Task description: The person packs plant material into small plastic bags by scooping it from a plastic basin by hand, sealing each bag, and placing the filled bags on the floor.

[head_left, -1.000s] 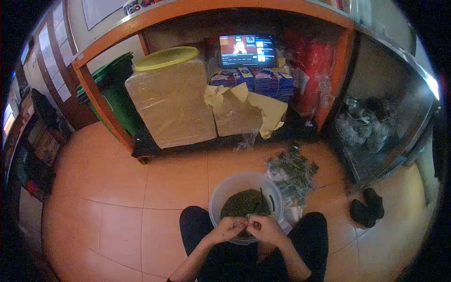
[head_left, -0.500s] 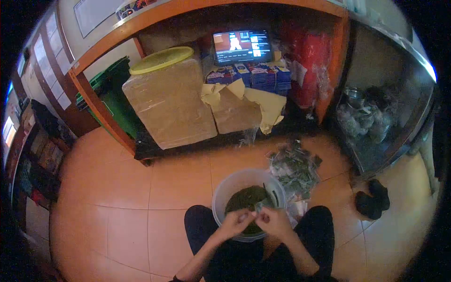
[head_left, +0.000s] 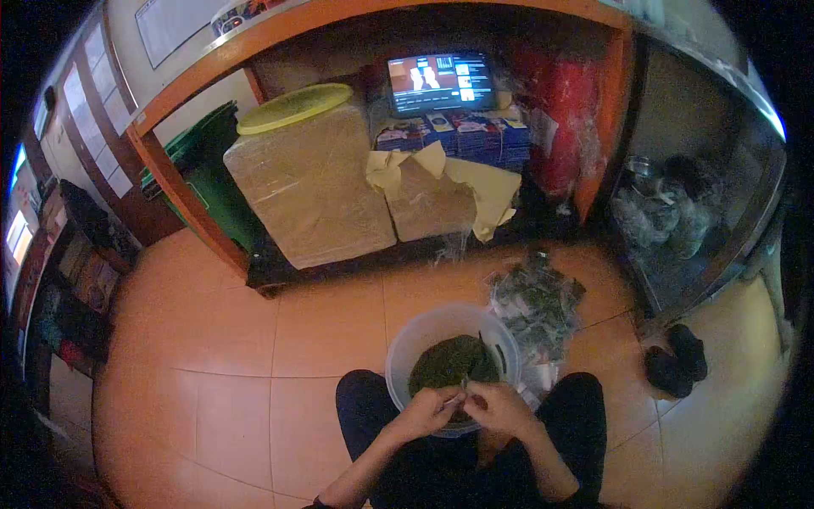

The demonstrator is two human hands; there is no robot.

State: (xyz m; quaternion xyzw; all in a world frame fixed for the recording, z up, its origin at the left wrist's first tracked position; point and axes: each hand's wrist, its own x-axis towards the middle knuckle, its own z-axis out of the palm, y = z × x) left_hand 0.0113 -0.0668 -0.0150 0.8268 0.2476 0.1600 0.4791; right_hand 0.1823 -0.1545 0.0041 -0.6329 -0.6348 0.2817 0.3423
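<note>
A round translucent tub [head_left: 398, 356] stands on the floor between my knees, with dark green loose material [head_left: 445, 356] inside. Over its near edge my left hand [head_left: 431, 411] and my right hand [head_left: 498, 409] meet, fingertips pinched together. Something small and pale shows between them, too small to name. A dark thin tool [head_left: 482, 346] leans at the tub's right inner side. To the right of the tub lies a pile of small clear packets with green contents [head_left: 536, 305].
Behind stands an orange-framed shelf [head_left: 191, 222] with a wrapped box [head_left: 309, 182], a yellow lid [head_left: 295, 108], a lit screen [head_left: 441, 83] and stacked blue packs [head_left: 483, 142]. Black shoes [head_left: 677, 363] lie at right. A green bin [head_left: 216, 191] is at left.
The view has shifted slightly. The small clear piece that stood above my right fingertips half a second ago now shows less, and my hands remain together over the tub.
</note>
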